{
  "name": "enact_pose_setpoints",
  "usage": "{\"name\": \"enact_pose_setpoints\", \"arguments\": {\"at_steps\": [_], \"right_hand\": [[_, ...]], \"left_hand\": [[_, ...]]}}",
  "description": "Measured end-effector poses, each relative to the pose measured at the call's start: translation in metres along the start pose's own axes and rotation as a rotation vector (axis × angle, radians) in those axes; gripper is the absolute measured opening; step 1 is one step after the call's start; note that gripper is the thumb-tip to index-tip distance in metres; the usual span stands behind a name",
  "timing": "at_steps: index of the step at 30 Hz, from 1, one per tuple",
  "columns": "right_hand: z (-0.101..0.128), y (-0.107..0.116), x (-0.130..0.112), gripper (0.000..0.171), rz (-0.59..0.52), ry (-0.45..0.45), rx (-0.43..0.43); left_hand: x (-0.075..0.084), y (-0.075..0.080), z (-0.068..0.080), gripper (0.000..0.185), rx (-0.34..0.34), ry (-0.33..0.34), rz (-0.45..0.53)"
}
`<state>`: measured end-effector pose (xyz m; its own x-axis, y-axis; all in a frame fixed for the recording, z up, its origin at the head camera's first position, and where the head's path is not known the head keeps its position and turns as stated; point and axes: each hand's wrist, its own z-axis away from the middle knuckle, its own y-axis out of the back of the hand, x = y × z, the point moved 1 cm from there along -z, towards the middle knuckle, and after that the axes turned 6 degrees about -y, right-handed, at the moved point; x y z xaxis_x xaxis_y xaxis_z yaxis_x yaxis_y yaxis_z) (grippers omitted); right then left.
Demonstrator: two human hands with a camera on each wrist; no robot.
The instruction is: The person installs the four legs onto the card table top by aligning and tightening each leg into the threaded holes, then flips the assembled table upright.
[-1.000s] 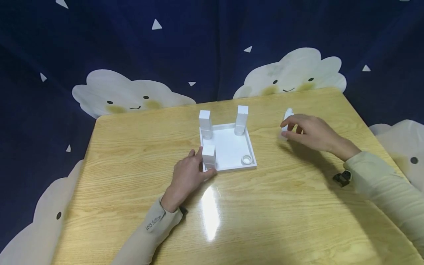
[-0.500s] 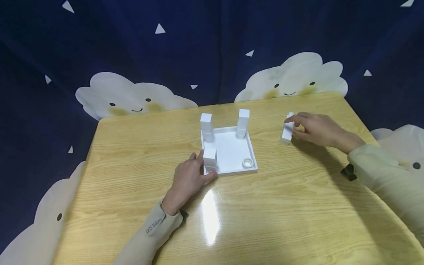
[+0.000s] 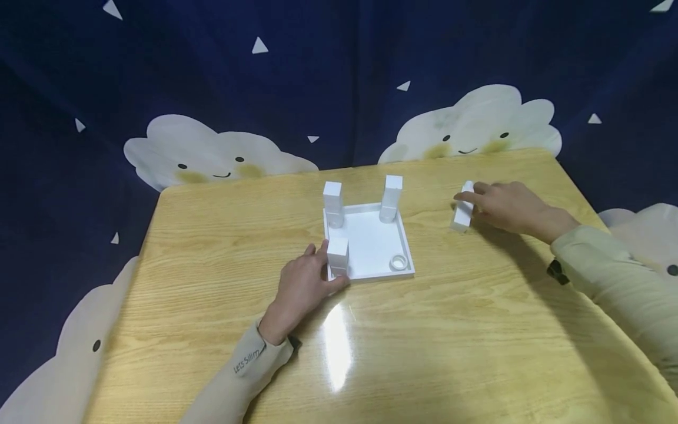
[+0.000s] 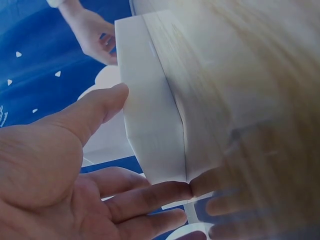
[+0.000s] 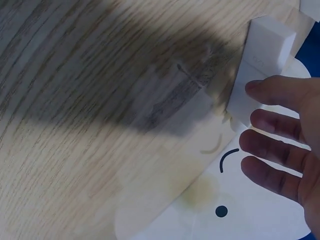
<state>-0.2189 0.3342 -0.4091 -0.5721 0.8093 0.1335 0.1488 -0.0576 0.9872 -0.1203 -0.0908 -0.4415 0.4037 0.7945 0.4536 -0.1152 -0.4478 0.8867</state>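
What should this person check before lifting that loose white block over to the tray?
1. Right hand on the loose white block: ok, fingertips touch it.
2. Firm grip round the block: cannot tell, the fingers look fairly straight in the right wrist view.
3. Left hand steadying the white tray: ok, it rests at the near left corner.
4. A free corner on the tray: ok, only a small ring socket shows at the near right.
5. Three posts standing upright: ok.
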Motion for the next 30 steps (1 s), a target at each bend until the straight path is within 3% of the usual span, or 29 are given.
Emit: {"name": "enact_pose_setpoints", "arguments": {"at_steps": [5, 30], "right_hand": [[0.002, -0.007, 0.001, 0.053, 0.016, 0.006, -0.02], [0.005, -0.016, 0.006, 0.041, -0.018, -0.018, 0.1]], "left_hand": [[0.001, -0.001, 0.001, 0.082, -0.005, 0.001, 0.013], [-0.001, -0.002, -0.002, 0.089, -0.006, -0.006, -0.024]]}}
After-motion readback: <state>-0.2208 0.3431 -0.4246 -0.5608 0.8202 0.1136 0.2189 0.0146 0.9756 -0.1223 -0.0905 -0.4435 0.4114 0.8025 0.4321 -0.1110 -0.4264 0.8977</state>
